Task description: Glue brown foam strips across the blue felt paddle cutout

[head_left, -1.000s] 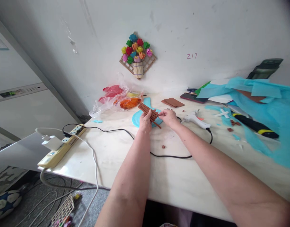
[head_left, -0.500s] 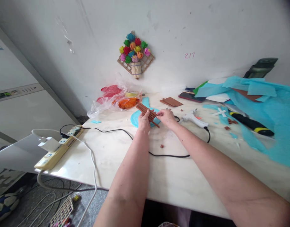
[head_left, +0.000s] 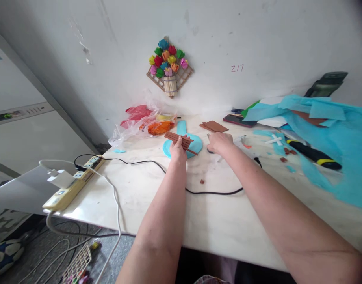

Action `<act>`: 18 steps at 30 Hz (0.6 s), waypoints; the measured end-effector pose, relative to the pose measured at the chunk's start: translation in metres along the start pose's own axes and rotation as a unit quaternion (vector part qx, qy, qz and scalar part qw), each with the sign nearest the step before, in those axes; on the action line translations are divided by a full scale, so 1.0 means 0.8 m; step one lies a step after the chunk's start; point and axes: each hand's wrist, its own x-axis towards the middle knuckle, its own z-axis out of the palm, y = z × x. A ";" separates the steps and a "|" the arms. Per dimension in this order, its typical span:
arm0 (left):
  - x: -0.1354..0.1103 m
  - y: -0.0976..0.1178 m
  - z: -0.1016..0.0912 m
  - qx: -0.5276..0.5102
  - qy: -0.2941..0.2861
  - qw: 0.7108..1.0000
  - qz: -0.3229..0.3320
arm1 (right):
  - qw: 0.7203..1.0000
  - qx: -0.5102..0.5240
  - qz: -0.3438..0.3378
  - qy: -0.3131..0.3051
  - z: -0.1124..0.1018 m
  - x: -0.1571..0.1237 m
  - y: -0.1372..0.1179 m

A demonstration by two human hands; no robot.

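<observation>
My left hand [head_left: 177, 149] is closed around a bundle of narrow brown strips [head_left: 175, 137], its thumb pressed on top. One strip sticks out to the lower right. Beneath them lies a round light-blue piece with a tab [head_left: 182, 127], flat on the table. To the right, my right hand [head_left: 221, 142] reaches down with curled fingers over a small pair of scissors [head_left: 210, 151]. Only a dark handle part and the tips show; the hand covers the rest. Behind it sit flat brown sheets [head_left: 214, 126]. My right wrist mostly hides a white glue gun [head_left: 242, 140].
A black cord [head_left: 213, 193] crosses the marble-look table. A power strip [head_left: 77, 183] lies at the left edge. Plastic bags [head_left: 145, 122] stand by the wall. Blue sheets [head_left: 340, 157], a black-yellow tool [head_left: 315, 154] and a phone [head_left: 239, 120] are at right.
My right hand has left the brown strips and moved right, onto the scissors. The strips in my left hand have turned to lie more level.
</observation>
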 end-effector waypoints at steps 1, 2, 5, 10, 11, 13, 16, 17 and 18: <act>0.000 0.000 0.000 -0.002 0.002 1.000 0.001 | 1.000 -0.004 0.008 -0.014 0.004 0.001 0.001; -0.001 0.001 0.001 -0.004 0.004 1.000 0.002 | 1.000 -0.003 0.008 -0.023 0.009 0.001 0.003; -0.001 0.002 0.001 -0.010 0.011 1.000 0.002 | 1.000 -0.006 0.000 -0.022 0.024 0.003 0.008; 0.000 0.002 0.001 -0.009 0.010 1.000 0.013 | 1.000 -0.015 0.014 0.009 0.034 0.006 0.017; 0.000 0.002 0.001 -0.008 0.009 1.000 0.014 | 1.000 -0.015 0.016 0.006 0.033 0.006 0.017; 0.000 0.002 0.001 -0.006 0.004 1.000 0.014 | 1.000 -0.013 0.019 -0.005 0.031 0.005 0.017; 0.000 0.002 0.000 -0.009 -0.001 1.000 0.016 | 0.999 -0.017 0.037 -0.013 0.023 0.004 0.017; 0.000 0.001 0.000 -0.011 -0.004 1.000 0.017 | 0.998 -0.020 0.049 -0.014 0.021 0.005 0.018; 0.000 0.001 0.000 -0.014 -0.007 1.000 0.018 | 0.998 -0.021 0.064 -0.014 0.018 0.006 0.021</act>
